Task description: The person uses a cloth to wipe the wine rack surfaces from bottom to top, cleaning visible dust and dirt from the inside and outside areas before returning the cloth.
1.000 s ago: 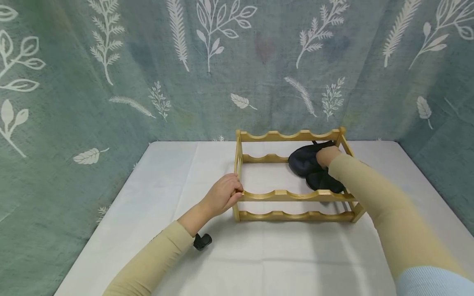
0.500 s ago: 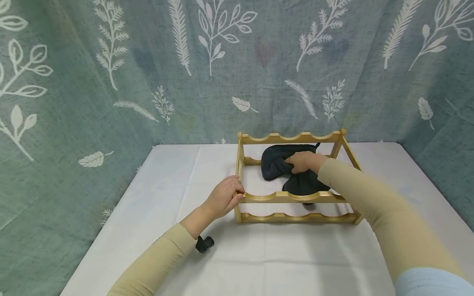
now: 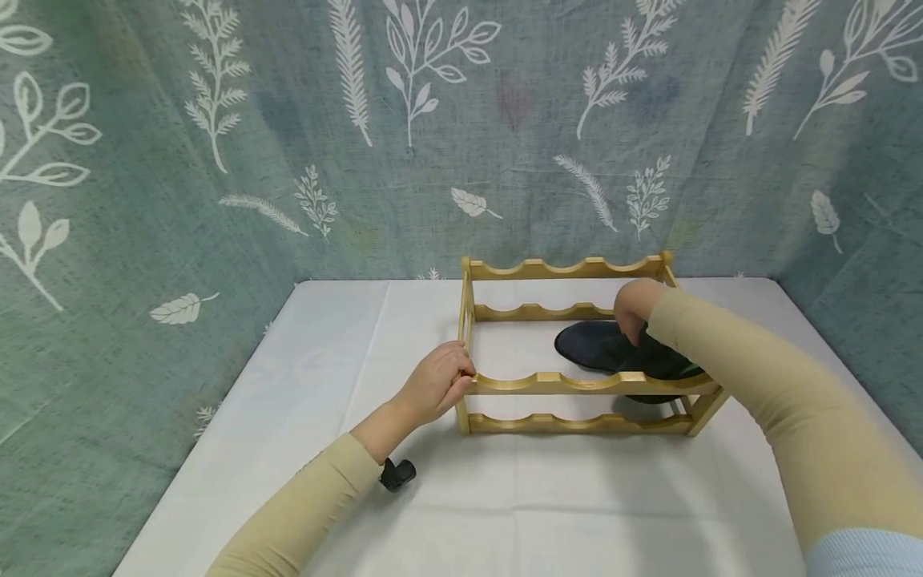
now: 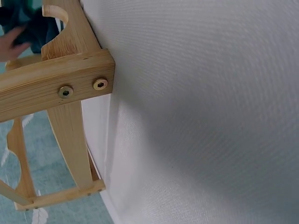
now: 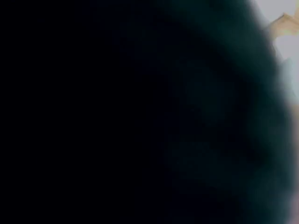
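Note:
A light wooden wine rack (image 3: 548, 385) with scalloped rails stands on the white-covered table. My left hand (image 3: 436, 381) grips its front left corner, thumb toward the front rail. Inside the right part of the rack my right hand (image 3: 634, 304) reaches down, fingers bent into a dark navy cloth piece (image 3: 591, 344) with a rounded end; its fingertips are hidden. Part of the cloth hangs below the front top rail. In the left wrist view the rack's bolted end (image 4: 56, 79) fills the left side, with the dark cloth (image 4: 39, 30) beyond. Dark blur fills most of the right wrist view.
A small black device (image 3: 398, 474) shows under my left wrist. White cloth (image 3: 519, 513) covers the table. Behind and at both sides hangs a grey-green curtain (image 3: 505, 224) with white leaf prints.
Over the last second my right hand has swung left with the dark cloth, then back right and lower inside the rack. The left hand and the rack have stayed in place.

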Tool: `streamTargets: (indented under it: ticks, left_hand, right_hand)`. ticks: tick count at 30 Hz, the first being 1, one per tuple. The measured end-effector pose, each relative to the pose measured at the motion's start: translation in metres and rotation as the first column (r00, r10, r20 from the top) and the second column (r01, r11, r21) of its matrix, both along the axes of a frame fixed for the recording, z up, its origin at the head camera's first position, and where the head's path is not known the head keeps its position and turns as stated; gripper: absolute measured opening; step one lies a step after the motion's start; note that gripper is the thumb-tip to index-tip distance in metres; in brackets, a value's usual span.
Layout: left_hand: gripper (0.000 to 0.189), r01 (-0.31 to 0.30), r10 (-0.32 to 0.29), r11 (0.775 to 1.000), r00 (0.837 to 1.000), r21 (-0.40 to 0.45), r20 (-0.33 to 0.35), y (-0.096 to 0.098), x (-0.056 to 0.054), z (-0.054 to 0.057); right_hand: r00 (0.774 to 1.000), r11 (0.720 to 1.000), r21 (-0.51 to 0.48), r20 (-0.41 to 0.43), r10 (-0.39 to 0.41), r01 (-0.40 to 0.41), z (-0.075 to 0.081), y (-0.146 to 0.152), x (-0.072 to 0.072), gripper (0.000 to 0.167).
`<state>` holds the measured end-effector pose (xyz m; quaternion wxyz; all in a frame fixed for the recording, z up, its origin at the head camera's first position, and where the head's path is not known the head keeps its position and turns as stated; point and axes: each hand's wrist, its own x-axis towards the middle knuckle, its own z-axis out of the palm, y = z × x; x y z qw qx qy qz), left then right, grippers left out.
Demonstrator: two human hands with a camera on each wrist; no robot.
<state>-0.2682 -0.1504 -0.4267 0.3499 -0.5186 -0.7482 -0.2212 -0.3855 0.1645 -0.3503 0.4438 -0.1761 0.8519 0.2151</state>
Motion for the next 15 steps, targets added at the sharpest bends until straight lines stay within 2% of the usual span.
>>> streamTargets:
  ticks: [3,6,10,12,15]
  left_hand:
    - [0.036,0.006,-0.007,1.000,1.000,0.007,0.003,0.000,0.000,0.000]
    - [0.036,0.011,-0.011,1.000,1.000,0.012,0.003,-0.001,0.000,-0.001]
    - [0.036,0.010,-0.010,1.000,1.000,0.010,0.003,-0.001,-0.001,-0.002]
    - [0.037,0.007,-0.007,1.000,1.000,0.009,0.004,-0.001,0.000,-0.002]
    - [0.036,0.004,-0.004,1.000,1.000,0.006,0.000,-0.001,0.000,-0.001]
  right_hand:
    - [0.998,0.993,-0.121,0.055,-0.008,0.014,-0.002,0.004,0.001,0.050]
    - [0.998,0.955,-0.290,0.009,-0.059,0.059,-0.014,0.002,-0.005,0.054]
    - [0.989,0.906,-0.420,-0.143,-0.020,-0.043,-0.031,-0.003,-0.015,0.051]
    - [0.974,0.898,-0.429,-0.228,0.001,-0.102,-0.037,-0.004,-0.018,0.049]
    - [0.945,0.900,-0.411,-0.328,0.003,-0.146,-0.042,-0.005,-0.022,0.045]
